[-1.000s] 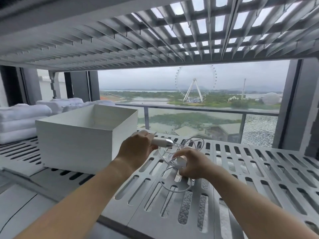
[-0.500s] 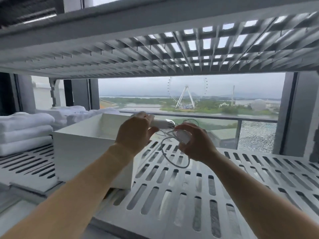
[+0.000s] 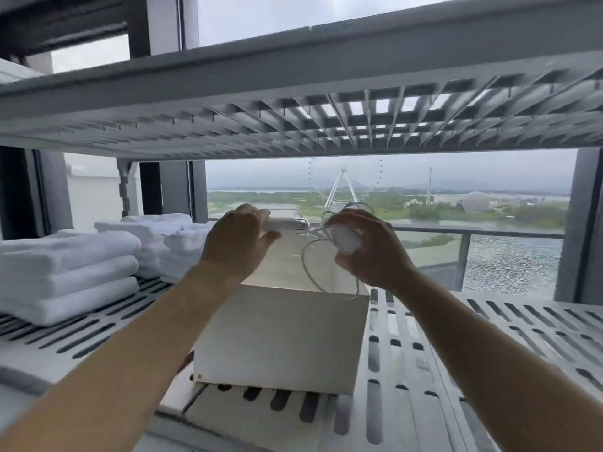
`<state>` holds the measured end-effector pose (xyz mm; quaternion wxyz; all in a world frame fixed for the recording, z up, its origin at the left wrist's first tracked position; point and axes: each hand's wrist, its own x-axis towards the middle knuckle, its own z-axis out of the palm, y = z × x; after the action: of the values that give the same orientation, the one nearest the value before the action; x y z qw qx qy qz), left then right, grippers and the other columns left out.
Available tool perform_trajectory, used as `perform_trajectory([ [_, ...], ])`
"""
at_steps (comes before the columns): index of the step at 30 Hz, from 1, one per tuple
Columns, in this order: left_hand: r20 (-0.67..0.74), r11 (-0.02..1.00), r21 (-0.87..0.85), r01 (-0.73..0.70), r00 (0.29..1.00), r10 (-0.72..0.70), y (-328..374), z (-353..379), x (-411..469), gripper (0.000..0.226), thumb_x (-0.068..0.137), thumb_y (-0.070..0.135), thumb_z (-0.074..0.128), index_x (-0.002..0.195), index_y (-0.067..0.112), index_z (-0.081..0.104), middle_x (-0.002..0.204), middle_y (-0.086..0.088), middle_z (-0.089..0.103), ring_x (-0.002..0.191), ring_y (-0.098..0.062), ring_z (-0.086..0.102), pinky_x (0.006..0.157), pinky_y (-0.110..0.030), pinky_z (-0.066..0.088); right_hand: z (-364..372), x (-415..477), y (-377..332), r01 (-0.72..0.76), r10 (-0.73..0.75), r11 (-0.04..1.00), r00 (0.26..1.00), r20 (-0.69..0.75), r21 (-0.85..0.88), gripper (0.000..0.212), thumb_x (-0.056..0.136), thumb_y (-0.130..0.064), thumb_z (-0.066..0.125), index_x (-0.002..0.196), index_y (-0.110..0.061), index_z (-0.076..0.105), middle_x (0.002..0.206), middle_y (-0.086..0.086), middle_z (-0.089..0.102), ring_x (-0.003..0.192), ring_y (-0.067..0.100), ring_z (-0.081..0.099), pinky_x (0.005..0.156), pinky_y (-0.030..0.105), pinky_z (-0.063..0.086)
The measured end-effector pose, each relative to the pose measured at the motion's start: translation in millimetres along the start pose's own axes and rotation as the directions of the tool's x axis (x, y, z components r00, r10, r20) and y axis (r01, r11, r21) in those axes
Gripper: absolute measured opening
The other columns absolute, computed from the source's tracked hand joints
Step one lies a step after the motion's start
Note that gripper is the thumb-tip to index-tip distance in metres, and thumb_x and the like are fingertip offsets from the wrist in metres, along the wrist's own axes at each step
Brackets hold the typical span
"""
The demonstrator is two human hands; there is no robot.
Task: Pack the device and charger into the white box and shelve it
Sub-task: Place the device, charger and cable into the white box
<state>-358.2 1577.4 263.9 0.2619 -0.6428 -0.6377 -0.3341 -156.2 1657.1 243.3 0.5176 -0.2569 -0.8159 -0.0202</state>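
An open white box (image 3: 280,340) stands on the slotted grey shelf (image 3: 489,353), directly below both hands. My left hand (image 3: 238,243) grips a slim white device (image 3: 287,224) above the box's open top. My right hand (image 3: 368,249) holds the white charger block (image 3: 346,240), and its thin white cable (image 3: 313,265) hangs in loops down over the box's right side. The inside of the box is mostly hidden by my arms.
Stacks of folded white towels (image 3: 65,272) lie on the shelf to the left of the box. Another slatted shelf (image 3: 293,102) runs close overhead. Behind the rack is a window with a balcony railing (image 3: 473,236).
Both hands have carried the device and the charger up off the shelf and leftward, from beside the box to above its open top. The view has shifted so the box sits in the centre.
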Motion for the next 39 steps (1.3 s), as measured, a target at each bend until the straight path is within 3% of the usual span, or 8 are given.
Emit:
perform_trajectory([
  [7, 0.128, 0.998, -0.065, 0.016, 0.992, -0.008, -35.0, 11.7, 11.7, 0.036, 0.087, 0.037, 0.059, 0.106, 0.007, 0.062, 0.103, -0.015, 0.065, 0.098, -0.031, 0.059, 0.082, -0.034, 0.045, 37.0, 18.3, -15.4, -0.073, 0.080, 0.993, 0.994, 0.078, -0.089, 0.054, 0.052, -0.003, 0.068, 0.098, -0.031, 0.068, 0.099, -0.014, 0.059, 0.096, 0.010, 0.058, 0.083, 0.015, 0.039],
  [11, 0.198, 0.999, -0.026, 0.031, 0.980, -0.025, -36.0, 14.9, 10.7, 0.036, 0.087, 0.037, 0.058, 0.105, 0.006, 0.062, 0.102, -0.014, 0.062, 0.094, -0.030, 0.059, 0.081, -0.035, 0.045, 47.9, 24.2, -19.2, -0.103, 0.128, 0.983, 0.978, 0.167, -0.152, 0.053, 0.054, -0.009, 0.067, 0.100, -0.036, 0.065, 0.108, -0.005, 0.064, 0.097, 0.018, 0.059, 0.084, 0.027, 0.047],
  [19, 0.324, 0.997, 0.017, 0.072, 0.943, -0.074, -39.6, 19.5, -0.2, 0.029, 0.084, 0.033, 0.063, 0.104, 0.011, 0.063, 0.105, -0.013, 0.058, 0.095, -0.029, 0.058, 0.082, -0.036, 0.047, 57.6, 15.3, -20.3, -0.056, 0.132, 0.982, 0.885, 0.446, -0.181, 0.052, 0.056, -0.013, 0.075, 0.103, -0.033, 0.066, 0.111, -0.001, 0.060, 0.104, 0.017, 0.055, 0.088, 0.026, 0.043],
  [23, 0.280, 0.994, 0.031, 0.102, 0.954, -0.106, -40.1, 19.7, -2.3, 0.027, 0.086, 0.030, 0.062, 0.102, 0.008, 0.062, 0.104, -0.015, 0.057, 0.094, -0.029, 0.056, 0.081, -0.036, 0.048, 54.6, 11.9, -20.4, -0.045, 0.131, 0.983, 0.849, 0.512, -0.177, 0.058, 0.057, -0.036, 0.084, 0.111, -0.035, 0.062, 0.120, -0.004, 0.055, 0.111, 0.011, 0.051, 0.094, 0.025, 0.040],
  [28, 0.248, 0.994, 0.037, 0.103, 0.963, -0.109, -39.7, 21.5, -1.4, 0.023, 0.090, 0.024, 0.055, 0.104, 0.006, 0.060, 0.103, -0.015, 0.060, 0.095, -0.030, 0.057, 0.081, -0.036, 0.047, 48.3, 11.8, -24.6, -0.131, 0.175, 0.983, 0.889, 0.423, -0.130, 0.064, 0.054, -0.050, 0.083, 0.112, -0.034, 0.061, 0.124, -0.009, 0.054, 0.116, 0.005, 0.047, 0.091, 0.015, 0.029],
  [33, 0.299, 0.997, 0.033, 0.065, 0.951, -0.072, -36.5, 19.7, -0.4, 0.026, 0.086, 0.030, 0.062, 0.100, 0.009, 0.065, 0.096, -0.012, 0.067, 0.089, -0.027, 0.062, 0.078, -0.032, 0.048, 42.3, 5.4, -24.2, -0.207, 0.223, 0.975, 0.930, 0.293, -0.085, 0.044, 0.068, -0.041, 0.078, 0.108, -0.030, 0.065, 0.116, -0.009, 0.059, 0.105, 0.004, 0.054, 0.084, 0.016, 0.037],
  [36, 0.396, 0.999, 0.034, 0.021, 0.918, -0.032, -33.0, 17.2, 0.5, 0.035, 0.073, 0.041, 0.074, 0.095, 0.014, 0.070, 0.091, -0.006, 0.071, 0.085, -0.021, 0.065, 0.080, -0.030, 0.052, 41.0, 2.3, -26.1, -0.198, 0.227, 0.973, 0.923, 0.310, -0.120, 0.038, 0.072, -0.037, 0.075, 0.107, -0.030, 0.064, 0.111, -0.009, 0.061, 0.095, 0.002, 0.052, 0.078, 0.016, 0.036],
  [39, 0.538, 1.000, 0.008, 0.005, 0.843, -0.009, -33.9, 19.2, -1.3, 0.043, 0.067, 0.040, 0.077, 0.103, 0.018, 0.069, 0.104, 0.000, 0.070, 0.095, -0.017, 0.063, 0.085, -0.025, 0.050, 42.2, 2.6, -27.8, -0.191, 0.234, 0.969, 0.909, 0.344, -0.155, 0.034, 0.074, -0.033, 0.073, 0.107, -0.029, 0.065, 0.110, -0.008, 0.062, 0.092, 0.001, 0.049, 0.076, 0.016, 0.032],
])
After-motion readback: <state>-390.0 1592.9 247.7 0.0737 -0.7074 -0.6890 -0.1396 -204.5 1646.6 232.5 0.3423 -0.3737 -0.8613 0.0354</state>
